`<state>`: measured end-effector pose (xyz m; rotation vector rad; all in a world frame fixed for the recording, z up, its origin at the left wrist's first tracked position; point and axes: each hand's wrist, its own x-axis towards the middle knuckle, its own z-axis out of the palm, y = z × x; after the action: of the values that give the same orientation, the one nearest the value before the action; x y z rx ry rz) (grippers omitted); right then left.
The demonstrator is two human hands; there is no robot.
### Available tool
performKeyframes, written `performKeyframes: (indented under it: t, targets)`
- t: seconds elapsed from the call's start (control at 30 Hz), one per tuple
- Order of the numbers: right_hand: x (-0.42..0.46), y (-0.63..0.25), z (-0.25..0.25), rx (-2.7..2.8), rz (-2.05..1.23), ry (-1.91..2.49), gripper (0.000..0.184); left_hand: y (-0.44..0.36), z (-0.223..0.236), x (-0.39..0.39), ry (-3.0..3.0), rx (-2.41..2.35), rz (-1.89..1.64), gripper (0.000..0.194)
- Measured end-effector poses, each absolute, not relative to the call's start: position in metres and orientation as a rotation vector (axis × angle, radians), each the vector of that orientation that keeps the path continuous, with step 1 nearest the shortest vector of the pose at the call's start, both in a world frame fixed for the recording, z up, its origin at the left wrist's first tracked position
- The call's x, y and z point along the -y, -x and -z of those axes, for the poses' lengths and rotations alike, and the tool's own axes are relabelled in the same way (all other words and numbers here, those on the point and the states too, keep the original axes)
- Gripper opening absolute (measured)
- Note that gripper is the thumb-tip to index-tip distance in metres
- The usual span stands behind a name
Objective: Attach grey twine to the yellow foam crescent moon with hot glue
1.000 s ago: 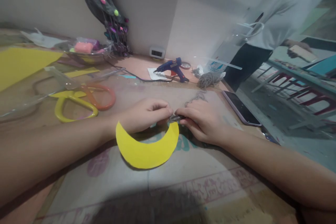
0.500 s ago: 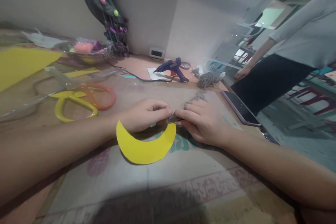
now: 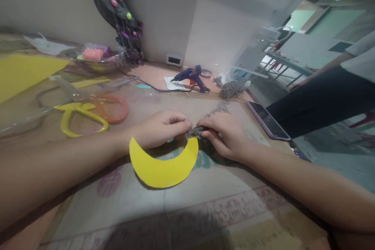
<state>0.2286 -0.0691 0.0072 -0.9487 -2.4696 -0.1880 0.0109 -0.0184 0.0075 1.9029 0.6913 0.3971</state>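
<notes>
A yellow paper crescent (image 3: 164, 166) lies flat on the printed table mat, horns pointing away from me. My left hand (image 3: 161, 128) rests just above its left horn, fingers curled into a pinch. My right hand (image 3: 225, 134) sits opposite, near the right horn, also pinched. Both sets of fingertips meet on a short grey string (image 3: 197, 130) stretched between them. A loose trail of the same grey string (image 3: 218, 108) runs away behind my right hand toward a small bundle (image 3: 231, 89).
Yellow-handled scissors (image 3: 83, 119) and orange-handled scissors (image 3: 113, 108) lie at the left, beside yellow paper sheets (image 3: 23, 71). A blue glue gun (image 3: 191, 76) rests at the back, a phone (image 3: 268, 120) at the right edge. Another person (image 3: 331, 93) stands at the right.
My hands stay pinched on the string, the right shifting slightly. The crescent barely moves. The person at the right has walked further right and nearer.
</notes>
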Motion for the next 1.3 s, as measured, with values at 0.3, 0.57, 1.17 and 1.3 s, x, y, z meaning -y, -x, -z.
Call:
performKeyframes:
  t: [0.3, 0.57, 1.17, 1.3]
  targets:
    - [0.0705, -0.2252, -0.0079, 2.255, -0.145, 1.130, 0.022, -0.0108, -0.0095, 0.0205, -1.878, -0.703, -0.497, 0.034]
    - [0.0688, -0.2208, -0.0076, 2.191, -0.506, 1.173, 0.015, -0.0108, -0.0071, 0.0205, -1.887, -0.704, -0.577, 0.035]
    - [0.0686, -0.2216, -0.0059, 2.213, -0.420, 1.091, 0.015, -0.0131, -0.0074, 0.0202, -1.969, -0.732, -0.508, 0.029]
    - [0.0680, -0.2216, -0.0056, 2.210, -0.416, 1.105, 0.016, -0.0123, -0.0075, 0.0200, -1.941, -0.682, -0.529, 0.024]
